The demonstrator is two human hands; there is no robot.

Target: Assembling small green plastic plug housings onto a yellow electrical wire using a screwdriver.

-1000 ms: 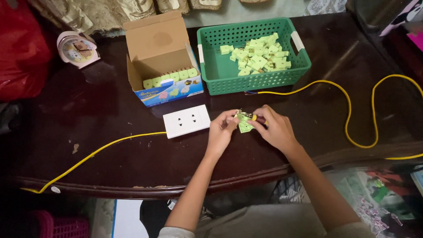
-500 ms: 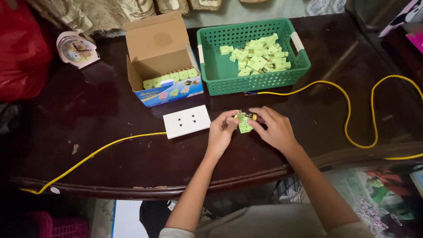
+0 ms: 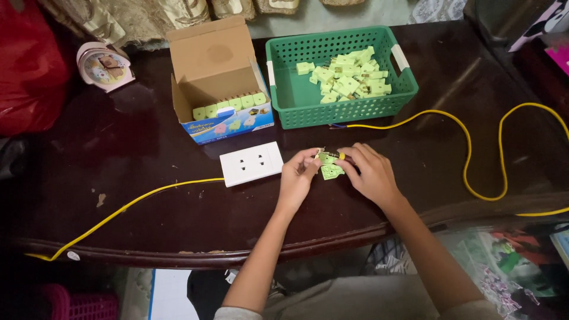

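My left hand (image 3: 298,176) and my right hand (image 3: 368,173) meet over the dark wooden table (image 3: 148,148), both gripping a small pale green plug part (image 3: 330,170). The right hand's fingers also pinch a small yellow-handled tool (image 3: 336,155) against the part. Just left of my left hand lies a white socket plate (image 3: 251,163) with a yellow cable (image 3: 142,195) running off to the left. Behind my hands stands a green plastic basket (image 3: 284,89) holding several pale green plug parts (image 3: 347,77).
An open cardboard box (image 3: 220,77) with a row of green parts sits behind the socket plate. A second yellow cable (image 3: 474,160) loops across the right of the table. A pink clock (image 3: 104,65) and a red bag (image 3: 26,77) are at far left.
Both hands stay at the same spot holding the green part. Only the fingers shift slightly around it.
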